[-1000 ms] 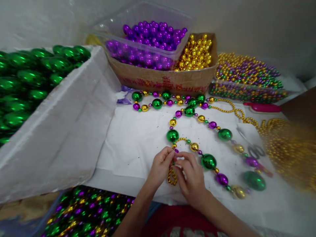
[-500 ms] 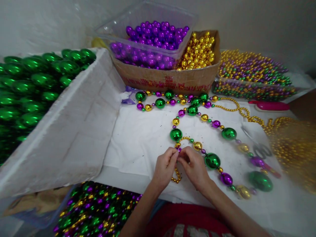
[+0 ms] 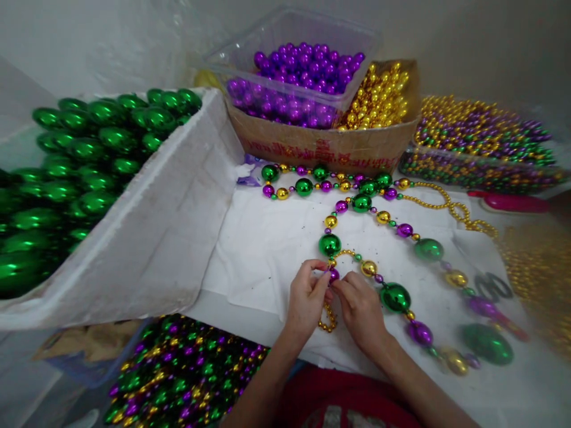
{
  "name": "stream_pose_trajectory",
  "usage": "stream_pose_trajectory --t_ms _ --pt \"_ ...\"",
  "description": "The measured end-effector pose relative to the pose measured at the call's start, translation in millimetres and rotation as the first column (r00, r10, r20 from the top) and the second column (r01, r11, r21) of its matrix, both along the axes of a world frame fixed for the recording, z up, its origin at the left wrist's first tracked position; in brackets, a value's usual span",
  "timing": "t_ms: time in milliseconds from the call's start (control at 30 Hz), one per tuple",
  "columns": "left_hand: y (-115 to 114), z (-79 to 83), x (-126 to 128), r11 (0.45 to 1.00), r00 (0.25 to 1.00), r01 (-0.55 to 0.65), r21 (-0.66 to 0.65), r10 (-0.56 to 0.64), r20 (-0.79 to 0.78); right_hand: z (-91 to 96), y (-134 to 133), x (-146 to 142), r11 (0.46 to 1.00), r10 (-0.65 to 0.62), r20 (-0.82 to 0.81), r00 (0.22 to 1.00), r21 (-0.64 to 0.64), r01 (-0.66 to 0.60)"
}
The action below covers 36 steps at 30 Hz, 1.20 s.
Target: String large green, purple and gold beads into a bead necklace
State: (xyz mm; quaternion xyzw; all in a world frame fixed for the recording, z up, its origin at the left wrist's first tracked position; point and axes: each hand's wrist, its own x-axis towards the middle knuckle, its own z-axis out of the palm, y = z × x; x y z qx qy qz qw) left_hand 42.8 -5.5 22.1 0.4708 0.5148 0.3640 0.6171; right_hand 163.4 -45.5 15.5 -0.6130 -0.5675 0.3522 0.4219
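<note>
A long bead necklace (image 3: 362, 203) of large green, gold and purple balls lies looped on the white cloth (image 3: 267, 249). At the cloth's near edge my left hand (image 3: 307, 294) and my right hand (image 3: 360, 309) meet, fingers pinched together on the necklace's end by a small purple bead (image 3: 333, 274). A short string of small gold beads (image 3: 329, 318) hangs between my palms. A large green ball (image 3: 329, 244) lies just beyond my fingertips.
A white box of green balls (image 3: 84, 160) stands at left. A clear tub of purple beads (image 3: 303, 77) and gold beads (image 3: 379, 98) sit in a cardboard box (image 3: 321, 148) behind. Mixed small bead strings (image 3: 482, 142) lie right, more below the table (image 3: 187, 374). Scissors (image 3: 493, 286) lie right.
The view has swung left and down a little. My hands stay pinched together on the necklace end, shifted slightly toward the green ball.
</note>
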Motion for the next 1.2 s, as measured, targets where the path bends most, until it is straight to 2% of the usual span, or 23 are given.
stream_pose_trajectory --t_ms 33,67,133,233,333,500,700,900,967,1067,1133,1200 --pt "0 2.2 -1 1.000 0.999 0.013 -0.009 -0.012 0.045 1.1 1 1 0.994 -0.028 -0.190 0.981 -0.113 0.006" --pt "0 4.4 -3 0.999 0.995 0.034 -0.006 -0.033 0.091 2.2 2 3 0.974 -0.068 -0.362 0.930 -0.224 -0.016" --pt "1 8.6 -8 0.995 0.982 0.094 0.030 -0.098 0.163 4.4 3 6 0.919 -0.135 -0.578 0.805 -0.377 -0.116" --pt "1 12.1 -13 0.972 0.964 0.189 0.139 -0.210 0.161 6.2 3 12 0.857 -0.180 -0.691 0.700 -0.459 -0.233" --pt "-1 11.6 -14 0.934 0.957 0.265 0.240 -0.286 0.055 6.0 2 16 0.824 -0.269 -0.753 0.601 -0.503 -0.261" --pt "-5 8.5 -7 0.926 0.963 0.269 0.266 -0.253 -0.092 3.4 0 17 0.816 -0.354 -0.781 0.514 -0.527 -0.239" --pt "-1 13.2 -2 0.922 0.945 0.315 0.226 -0.282 -0.165 6.1 0 17 0.839 -0.358 -0.758 0.545 -0.518 -0.170" --pt "7 15.3 -5 0.925 0.945 0.322 0.199 -0.326 -0.015 11.5 -1 15 0.882 -0.320 -0.697 0.641 -0.467 -0.067" --pt "9 15.3 -6 0.938 0.943 0.313 0.151 -0.325 0.064 11.4 -1 13 0.896 -0.300 -0.676 0.674 -0.441 -0.044" --pt "12 14.9 -8 0.947 0.933 0.322 0.007 -0.319 0.165 9.4 -1 12 0.916 -0.273 -0.630 0.727 -0.402 -0.004" --pt "13 14.3 -9 0.944 0.935 0.325 -0.064 -0.310 0.169 7.7 -1 11 0.925 -0.267 -0.595 0.758 -0.379 0.028" --pt "15 13.9 -9 0.949 0.946 0.305 -0.081 -0.292 0.141 6.4 -1 11 0.929 -0.269 -0.572 0.775 -0.366 0.052"
